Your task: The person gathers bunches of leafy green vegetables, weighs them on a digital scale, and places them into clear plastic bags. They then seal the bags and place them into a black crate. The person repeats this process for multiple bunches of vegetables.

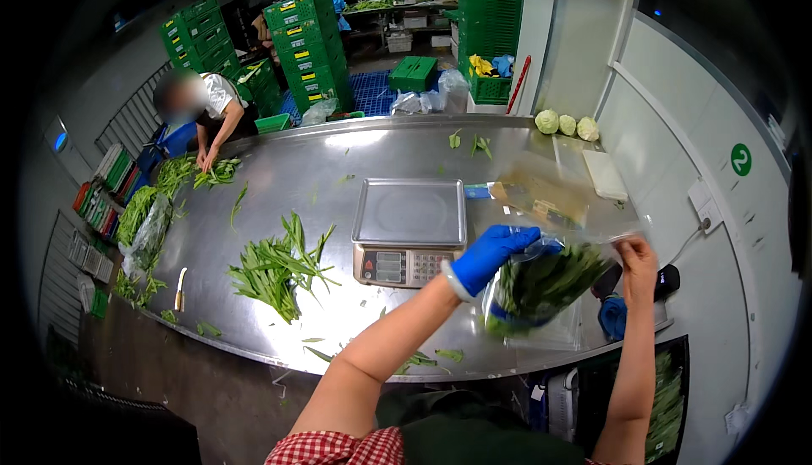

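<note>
A clear plastic bag (539, 287) filled with dark leafy greens is held up over the right part of the steel table. My left hand (498, 252), in a blue glove, grips the bag near its upper left side. With bare fingers, my right hand (636, 265) pinches the bag's upper right edge. Just left of the bag stands a digital weighing scale (409, 211) with nothing on its metal pan. A loose pile of long-leaved greens (279, 268) lies left of the scale. Some cut leaves (450, 355) are scattered along the near edge.
A knife (181, 289) lies at the table's left. Across the steel table (298, 167), a co-worker (222, 97) handles greens. Several cabbages (566, 124) and a white board (604, 175) sit by the right wall. Green crates (307, 46) are stacked behind.
</note>
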`<state>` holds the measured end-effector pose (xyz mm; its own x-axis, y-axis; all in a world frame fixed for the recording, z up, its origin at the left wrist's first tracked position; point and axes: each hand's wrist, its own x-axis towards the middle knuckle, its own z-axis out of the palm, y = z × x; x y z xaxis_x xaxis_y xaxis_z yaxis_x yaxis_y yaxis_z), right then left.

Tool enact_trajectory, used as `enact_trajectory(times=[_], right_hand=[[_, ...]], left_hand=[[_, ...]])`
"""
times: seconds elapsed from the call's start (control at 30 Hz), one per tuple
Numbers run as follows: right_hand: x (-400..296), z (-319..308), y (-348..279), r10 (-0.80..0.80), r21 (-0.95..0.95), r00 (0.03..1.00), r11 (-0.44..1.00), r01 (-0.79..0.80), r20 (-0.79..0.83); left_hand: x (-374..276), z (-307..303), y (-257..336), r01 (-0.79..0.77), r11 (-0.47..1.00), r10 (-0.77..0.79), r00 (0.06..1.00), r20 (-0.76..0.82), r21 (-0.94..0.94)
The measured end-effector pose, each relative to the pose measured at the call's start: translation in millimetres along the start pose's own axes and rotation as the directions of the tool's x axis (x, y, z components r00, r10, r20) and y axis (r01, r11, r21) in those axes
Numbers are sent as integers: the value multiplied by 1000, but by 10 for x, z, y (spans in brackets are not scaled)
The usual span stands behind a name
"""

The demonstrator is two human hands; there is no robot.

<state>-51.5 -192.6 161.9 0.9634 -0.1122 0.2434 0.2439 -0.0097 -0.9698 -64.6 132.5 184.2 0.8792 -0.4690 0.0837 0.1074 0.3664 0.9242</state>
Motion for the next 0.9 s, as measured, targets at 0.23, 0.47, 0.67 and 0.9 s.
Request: enact_trajectory(times=[0.23, 0.47, 0.67, 0.9], right_hand=[[-1120, -285, -247, -353, -324, 874, 828, 458, 333], [-2894, -1020, 1670, 322, -691, 870, 722, 29, 373], [-3245, -1120, 1767, 489, -269, 869, 849, -455, 73], [-3667, -1246, 1867, 837, -103, 502, 531, -841, 219]], left_hand=[[-1320, 634, -587, 152, 988, -151, 988, 36, -11], [-2429, 701, -3369, 828, 547, -833, 523, -181, -123], [-2708, 813, -3426, 467, 458, -750, 660, -47, -756], [-2608, 808, -3269, 745, 660, -714, 581, -390, -98]])
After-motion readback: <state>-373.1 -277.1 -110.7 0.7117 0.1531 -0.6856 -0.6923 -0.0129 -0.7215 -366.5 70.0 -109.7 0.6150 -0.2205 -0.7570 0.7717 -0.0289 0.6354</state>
